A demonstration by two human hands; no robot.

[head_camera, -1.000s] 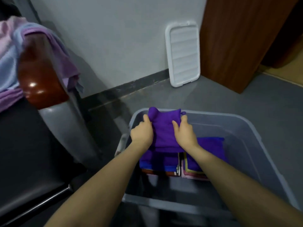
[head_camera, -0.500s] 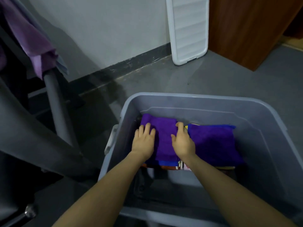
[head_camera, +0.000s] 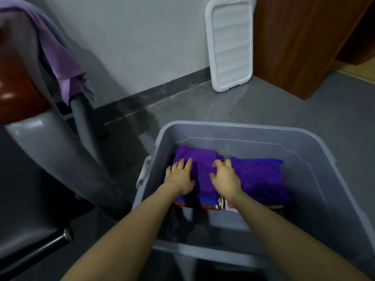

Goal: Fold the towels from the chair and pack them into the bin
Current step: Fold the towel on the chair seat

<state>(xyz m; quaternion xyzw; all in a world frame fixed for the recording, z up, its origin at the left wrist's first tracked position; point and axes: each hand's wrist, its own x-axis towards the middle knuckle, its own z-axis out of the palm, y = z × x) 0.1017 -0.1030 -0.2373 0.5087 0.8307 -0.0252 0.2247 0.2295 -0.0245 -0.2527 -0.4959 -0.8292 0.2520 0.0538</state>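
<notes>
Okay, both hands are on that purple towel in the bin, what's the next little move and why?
Probably lift both hands away. The purple towel already lies flat on the left stack in the bin, left hand pressing, right hand at its edge; towels remain on the chair.

Two purple towels [head_camera: 257, 179], one bin [head_camera: 316, 163].

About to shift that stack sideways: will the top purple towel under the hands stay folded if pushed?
Probably not: the purple towel looks soft and floppy, so it would likely bunch. It seems light, lying on a stack of folded towels, and may slide off.
</notes>
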